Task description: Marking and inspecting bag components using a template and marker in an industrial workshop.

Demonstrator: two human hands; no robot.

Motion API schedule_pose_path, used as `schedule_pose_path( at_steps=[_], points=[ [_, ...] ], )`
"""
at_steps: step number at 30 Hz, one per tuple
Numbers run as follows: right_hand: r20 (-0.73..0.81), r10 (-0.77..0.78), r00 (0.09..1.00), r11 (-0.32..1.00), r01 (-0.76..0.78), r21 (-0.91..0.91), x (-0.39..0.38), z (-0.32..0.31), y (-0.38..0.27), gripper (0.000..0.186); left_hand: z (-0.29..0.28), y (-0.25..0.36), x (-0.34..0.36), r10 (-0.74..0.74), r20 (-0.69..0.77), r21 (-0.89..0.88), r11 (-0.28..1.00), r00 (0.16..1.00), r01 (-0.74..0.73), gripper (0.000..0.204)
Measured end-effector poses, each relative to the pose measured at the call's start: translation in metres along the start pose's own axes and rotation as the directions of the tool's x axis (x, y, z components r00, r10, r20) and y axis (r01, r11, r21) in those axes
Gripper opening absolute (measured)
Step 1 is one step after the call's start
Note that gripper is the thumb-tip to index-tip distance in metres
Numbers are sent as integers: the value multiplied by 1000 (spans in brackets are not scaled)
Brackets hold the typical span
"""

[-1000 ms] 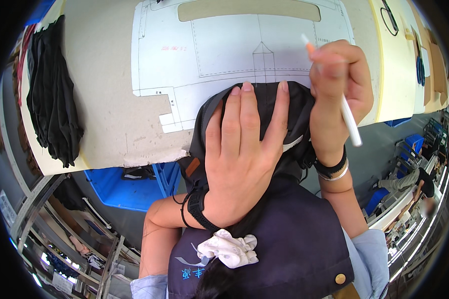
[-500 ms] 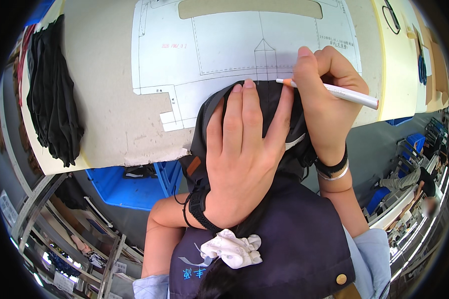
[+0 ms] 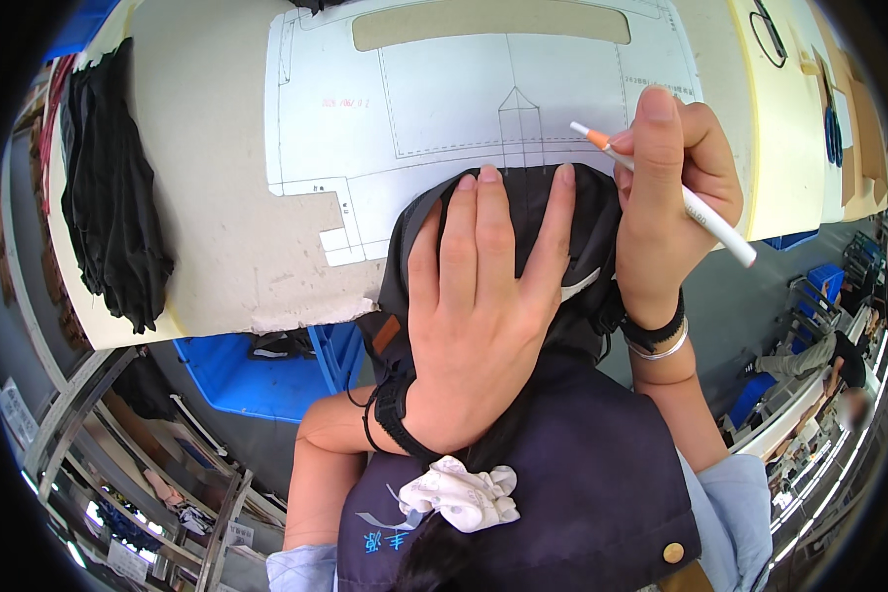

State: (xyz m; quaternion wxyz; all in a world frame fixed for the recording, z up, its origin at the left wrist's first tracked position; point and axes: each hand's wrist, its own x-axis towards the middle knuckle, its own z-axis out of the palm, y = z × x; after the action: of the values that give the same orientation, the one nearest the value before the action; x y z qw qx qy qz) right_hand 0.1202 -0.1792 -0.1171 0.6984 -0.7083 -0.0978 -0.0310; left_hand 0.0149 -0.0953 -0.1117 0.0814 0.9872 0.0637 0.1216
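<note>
The black fabric piece [image 3: 528,212] lies at the table's near edge, overlapping the bottom of a white paper pattern [image 3: 444,94]; its near part sinks into shadow and is hard to separate from the wearer's dark apron [image 3: 582,444]. The left hand [image 3: 488,296] presses flat on it, fingers spread, hiding much of the cloth. The right hand [image 3: 676,183] pinches a white marking pencil [image 3: 720,232], whose orange-collared tip points over the pattern (whether it touches the paper, I cannot tell). That hand also covers part of the pattern's right side, and the top edge of the view crops the sheet. Outward on the table [image 3: 217,247], a bunched black cloth [image 3: 113,197] lies to the left. Below, a blue crate [image 3: 257,380] is partly hidden by the tabletop, its dark contents indistinct.
</note>
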Motion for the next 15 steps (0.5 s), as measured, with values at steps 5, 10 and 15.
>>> schedule_pose_path(
  at_steps=[5,10,15],
  points=[
    [19,7,1000,1000,-7,23,2,2,0,20,-20,-17,-2,9,86,-497,867,996,36,42],
    [85,-41,996,989,52,-139,5,3,3,19,-48,-44,-21,343,-293,-521,726,893,-450,30],
    [110,-113,987,962,137,-236,6,2,4,21,-45,-45,-44,688,-53,-396,650,724,-648,37]
  ],
)
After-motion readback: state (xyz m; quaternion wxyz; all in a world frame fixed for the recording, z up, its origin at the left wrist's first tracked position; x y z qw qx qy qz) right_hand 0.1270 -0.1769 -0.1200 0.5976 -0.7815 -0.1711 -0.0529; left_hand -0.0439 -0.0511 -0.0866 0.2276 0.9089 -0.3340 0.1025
